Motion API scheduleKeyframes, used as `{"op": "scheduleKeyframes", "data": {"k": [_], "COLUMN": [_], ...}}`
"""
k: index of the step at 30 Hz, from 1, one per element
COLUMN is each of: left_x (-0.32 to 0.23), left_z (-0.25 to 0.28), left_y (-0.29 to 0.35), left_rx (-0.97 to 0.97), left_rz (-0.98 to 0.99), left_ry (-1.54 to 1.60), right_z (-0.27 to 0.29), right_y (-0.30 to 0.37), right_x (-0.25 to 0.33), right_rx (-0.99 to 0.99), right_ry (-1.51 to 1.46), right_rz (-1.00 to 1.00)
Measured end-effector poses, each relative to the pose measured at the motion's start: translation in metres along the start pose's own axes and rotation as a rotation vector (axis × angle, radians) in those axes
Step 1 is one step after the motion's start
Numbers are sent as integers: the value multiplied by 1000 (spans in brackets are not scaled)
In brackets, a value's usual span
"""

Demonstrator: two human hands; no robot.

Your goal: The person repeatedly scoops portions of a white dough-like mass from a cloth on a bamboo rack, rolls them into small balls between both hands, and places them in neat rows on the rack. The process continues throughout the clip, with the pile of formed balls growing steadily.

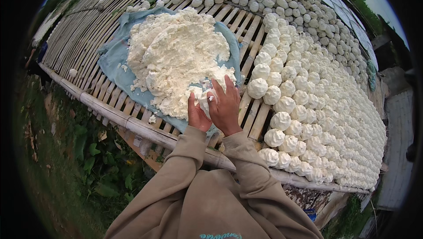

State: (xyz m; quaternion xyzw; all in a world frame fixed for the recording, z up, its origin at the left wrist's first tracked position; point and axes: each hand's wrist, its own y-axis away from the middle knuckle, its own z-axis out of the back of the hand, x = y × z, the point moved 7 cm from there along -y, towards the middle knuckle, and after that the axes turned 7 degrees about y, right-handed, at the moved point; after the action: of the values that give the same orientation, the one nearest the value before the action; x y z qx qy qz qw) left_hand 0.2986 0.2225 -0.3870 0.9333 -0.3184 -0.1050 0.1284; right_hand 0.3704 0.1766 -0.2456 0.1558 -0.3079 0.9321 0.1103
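Observation:
Between my two hands sits a lump of white crumbly dough [204, 104], at the near edge of a large heap of the same stuff. My left hand [199, 116] cups the lump from the left and below, thumb up. My right hand [225, 110] curves over its right side, with the fingers pointing away from me and the palm hidden. The big heap of crumbly dough [176, 49] is spread on a blue cloth [116, 71], and loose crumbs lie along its near side.
The cloth lies on a bamboo slat platform [75, 41] with a thick bamboo pole [132, 122] along its near edge. Rows of white shaped balls [282, 120] cover the right side. Greyer, drier-looking balls [282, 3] are piled at the back. Green plants [105, 168] grow below left.

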Motion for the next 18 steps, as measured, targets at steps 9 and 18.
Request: {"op": "scheduleKeyframes", "data": {"k": [9,18], "left_x": [55,118], "left_z": [-6,-2], "left_y": [22,41], "left_rx": [33,9], "left_rz": [129,275], "left_ry": [-7,-113], "right_z": [43,79], "right_y": [29,71], "right_x": [-51,-99], "right_rx": [-146,-231], "right_ry": [-152,21], "right_rz": [-175,-288]}}
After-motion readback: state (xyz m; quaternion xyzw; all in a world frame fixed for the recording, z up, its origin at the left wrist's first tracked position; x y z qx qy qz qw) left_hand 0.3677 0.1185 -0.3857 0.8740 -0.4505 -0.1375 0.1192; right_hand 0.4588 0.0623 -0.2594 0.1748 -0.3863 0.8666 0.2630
